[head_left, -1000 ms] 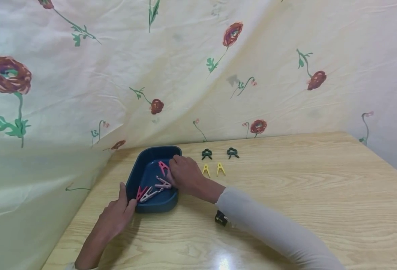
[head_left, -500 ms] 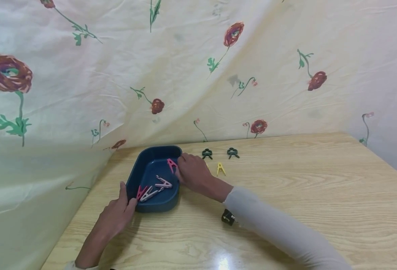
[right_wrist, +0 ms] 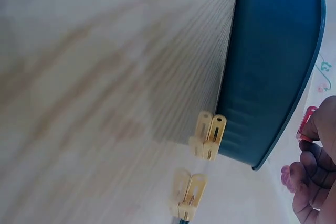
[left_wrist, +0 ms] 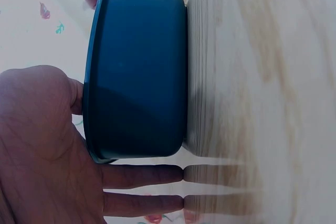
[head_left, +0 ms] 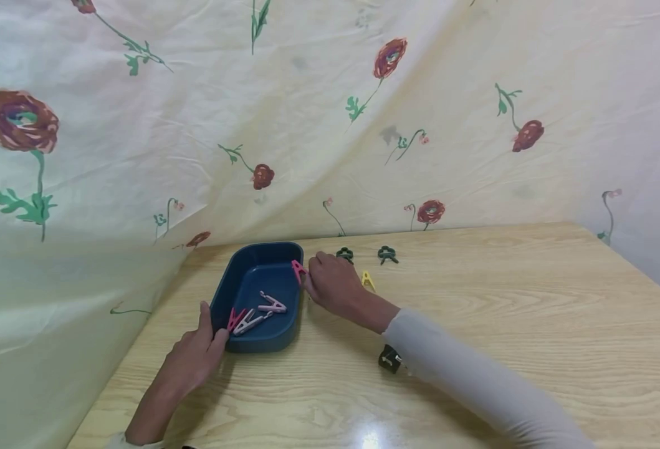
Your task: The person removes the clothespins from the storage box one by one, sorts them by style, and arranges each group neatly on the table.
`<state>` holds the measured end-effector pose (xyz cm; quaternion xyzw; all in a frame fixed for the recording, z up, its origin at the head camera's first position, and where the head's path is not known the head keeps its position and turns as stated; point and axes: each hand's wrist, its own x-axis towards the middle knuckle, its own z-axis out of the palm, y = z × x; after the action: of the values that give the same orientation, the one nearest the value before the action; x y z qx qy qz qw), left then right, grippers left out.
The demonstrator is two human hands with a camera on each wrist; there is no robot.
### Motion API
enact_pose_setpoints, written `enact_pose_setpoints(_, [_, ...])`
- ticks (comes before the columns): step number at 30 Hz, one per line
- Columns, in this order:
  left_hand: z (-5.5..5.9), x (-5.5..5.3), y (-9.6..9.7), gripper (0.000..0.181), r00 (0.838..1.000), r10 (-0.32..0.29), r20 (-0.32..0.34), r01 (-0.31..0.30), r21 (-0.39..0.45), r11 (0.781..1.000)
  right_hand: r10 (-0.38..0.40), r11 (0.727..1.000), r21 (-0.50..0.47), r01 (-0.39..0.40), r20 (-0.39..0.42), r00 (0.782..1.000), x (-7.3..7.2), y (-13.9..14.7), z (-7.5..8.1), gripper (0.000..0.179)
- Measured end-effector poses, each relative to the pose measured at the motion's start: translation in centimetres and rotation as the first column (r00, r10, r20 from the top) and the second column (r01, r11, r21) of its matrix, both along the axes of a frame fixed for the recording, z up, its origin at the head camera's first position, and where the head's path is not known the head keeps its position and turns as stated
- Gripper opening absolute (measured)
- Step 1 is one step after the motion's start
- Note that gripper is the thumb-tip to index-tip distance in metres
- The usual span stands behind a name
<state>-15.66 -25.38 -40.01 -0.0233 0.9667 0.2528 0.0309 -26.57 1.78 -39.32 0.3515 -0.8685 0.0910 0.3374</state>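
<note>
My left hand [head_left: 192,358] holds the near left corner of a blue plastic tray [head_left: 262,345]; its thumb lies over the rim, and two straight fingers reach down outside the wall in the left wrist view. My right hand [head_left: 338,287] pinches a bright pink clothespin [head_left: 298,272] at the tray's right rim. That clothespin [right_wrist: 305,123] shows red-pink between thumb and finger in the right wrist view. Inside the tray lie a pink clothespin [head_left: 235,319], a whitish clothespin [head_left: 251,322] and a pale pink clothespin [head_left: 273,304].
Right of the tray stand a yellow clothespin [head_left: 368,280] and two dark green clips [head_left: 387,254]. The right wrist view shows another yellow clothespin [right_wrist: 207,135] beside the tray. A black clip-like object [head_left: 389,360] sits by the right sleeve. Floral cloth [head_left: 318,112] hangs behind the table.
My right hand has moved right, carrying the bright pink clothespin from inside the tray to its right rim. My left hand has stayed at the tray's corner.
</note>
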Motion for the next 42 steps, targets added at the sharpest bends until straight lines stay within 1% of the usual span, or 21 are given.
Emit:
enact_pose_setpoints(5, [0.0, -0.1, 0.0, 0.079, 1.0, 0.004, 0.009, -0.004, 0.002, 1.0, -0.003, 1.0, 0.002, 0.003, -0.045, 0.999, -0.4, 0.8, -0.1, 0.022])
enact_pose_setpoints(9, [0.1, 0.0, 0.1, 0.079, 1.0, 0.001, 0.009, -0.002, 0.004, 1.0, -0.022, 1.0, -0.001, 0.022, -0.048, 0.999, -0.8, 1.6, -0.3, 0.023])
enact_pose_setpoints(15, [0.2, 0.0, 0.0, 0.079, 1.0, -0.01, 0.007, 0.01, -0.001, 1.0, -0.05, 0.998, -0.024, 0.049, -0.026, 0.998, -1.1, 3.2, -0.3, 0.019])
enact_pose_setpoints(20, [0.2, -0.1, -0.1, 0.079, 1.0, -0.006, 0.016, 0.006, 0.002, 1.0, -0.08, 0.996, -0.026, 0.08, -0.001, 0.997, -1.4, 4.5, -0.2, 0.017])
enact_pose_setpoints(27, [0.4, -0.2, -0.1, 0.079, 1.0, -0.006, 0.022, 0.006, 0.003, 1.0, -0.088, 0.996, -0.025, 0.089, 0.042, 0.995, -2.0, 5.9, -0.2, 0.02])
enact_pose_setpoints(30, [0.4, -0.2, -0.1, 0.079, 1.0, 0.001, 0.03, -0.002, 0.005, 1.0, -0.089, 0.995, -0.032, 0.09, 0.032, 0.995, -2.1, 6.3, -0.2, 0.02])
enact_pose_setpoints(33, [0.4, -0.2, -0.1, 0.079, 1.0, -0.002, 0.029, 0.002, 0.002, 1.0, -0.078, 0.996, -0.047, 0.079, 0.017, 0.997, -2.0, 6.6, -0.1, 0.02])
enact_pose_setpoints(36, [0.3, -0.3, -0.1, 0.079, 1.0, -0.01, 0.023, 0.01, -0.001, 1.0, -0.084, 0.995, -0.061, 0.083, -0.007, 0.996, -2.1, 6.9, -0.1, 0.022])
enact_pose_setpoints(39, [0.3, -0.3, -0.2, 0.079, 1.0, -0.017, 0.017, 0.017, -0.002, 1.0, -0.129, 0.99, -0.049, 0.129, -0.009, 0.992, -2.1, 7.3, -0.2, 0.024])
enact_pose_setpoints(42, [0.4, -0.3, -0.2, 0.079, 1.0, -0.021, 0.013, 0.021, -0.008, 1.0, -0.183, 0.982, -0.035, 0.184, 0.024, 0.983, -2.2, 7.9, -0.2, 0.027])
